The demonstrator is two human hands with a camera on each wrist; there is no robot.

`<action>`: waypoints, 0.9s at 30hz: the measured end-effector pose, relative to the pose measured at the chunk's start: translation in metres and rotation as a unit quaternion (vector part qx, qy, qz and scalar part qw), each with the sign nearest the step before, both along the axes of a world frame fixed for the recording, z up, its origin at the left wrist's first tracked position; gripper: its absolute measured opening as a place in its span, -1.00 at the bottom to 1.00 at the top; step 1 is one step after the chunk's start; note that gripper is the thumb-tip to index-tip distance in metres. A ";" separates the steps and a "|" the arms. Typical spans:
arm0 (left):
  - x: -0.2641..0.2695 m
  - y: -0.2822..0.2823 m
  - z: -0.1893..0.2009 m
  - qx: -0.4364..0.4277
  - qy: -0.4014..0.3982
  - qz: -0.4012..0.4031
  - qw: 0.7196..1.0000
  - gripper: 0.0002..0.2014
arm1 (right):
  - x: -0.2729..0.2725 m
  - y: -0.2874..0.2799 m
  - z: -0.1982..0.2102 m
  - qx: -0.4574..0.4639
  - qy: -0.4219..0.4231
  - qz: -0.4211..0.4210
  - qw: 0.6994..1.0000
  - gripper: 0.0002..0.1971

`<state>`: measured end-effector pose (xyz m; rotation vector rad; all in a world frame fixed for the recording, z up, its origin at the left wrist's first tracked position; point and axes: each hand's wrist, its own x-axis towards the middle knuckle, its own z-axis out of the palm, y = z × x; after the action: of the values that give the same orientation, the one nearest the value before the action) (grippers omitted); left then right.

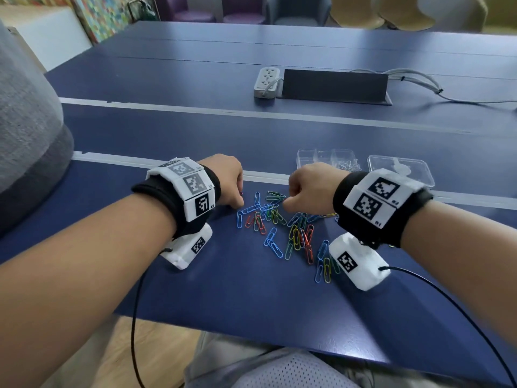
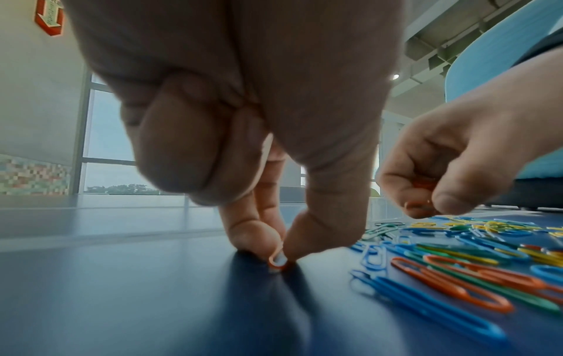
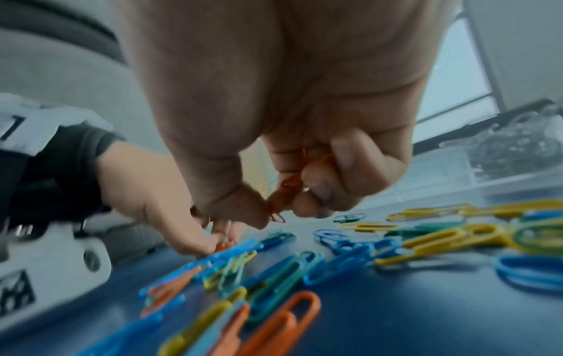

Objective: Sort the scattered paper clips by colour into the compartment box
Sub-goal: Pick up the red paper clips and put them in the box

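Observation:
Blue, green, yellow and orange paper clips (image 1: 282,228) lie scattered on the blue table between my hands. My left hand (image 1: 236,198) is at the pile's left edge; its thumb and forefinger pinch an orange clip (image 2: 277,262) against the table. My right hand (image 1: 291,204) hovers over the pile's far side, its curled fingers holding several orange clips (image 3: 284,190). The clear compartment box (image 1: 326,159) stands just beyond the right hand, with silver clips (image 1: 347,165) in one compartment.
The box's clear lid (image 1: 401,169) lies to its right. Farther back are a white power strip (image 1: 267,82) and a dark cable hatch (image 1: 334,85). A grey padded seat (image 1: 25,130) stands at the table's left. Cables trail from both wrist cameras.

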<state>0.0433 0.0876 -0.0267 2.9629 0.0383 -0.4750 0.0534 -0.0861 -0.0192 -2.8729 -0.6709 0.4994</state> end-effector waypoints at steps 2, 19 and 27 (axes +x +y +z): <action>-0.002 0.000 -0.001 -0.002 0.000 0.007 1.000 -0.89 | 0.002 -0.004 0.002 0.047 0.034 -0.030 0.998 -0.83; -0.005 -0.020 0.009 -0.291 0.109 0.104 0.945 -0.72 | -0.012 -0.046 -0.004 0.082 0.104 -0.019 0.991 -0.91; -0.019 -0.022 0.011 -0.079 0.089 -0.001 0.993 -0.71 | -0.019 -0.043 -0.003 -0.011 -0.013 0.092 0.996 -0.84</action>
<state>0.0241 0.0660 -0.0161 2.7581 0.0145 -0.7065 0.0340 -0.1287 -0.0220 -2.8564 -0.9460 0.4974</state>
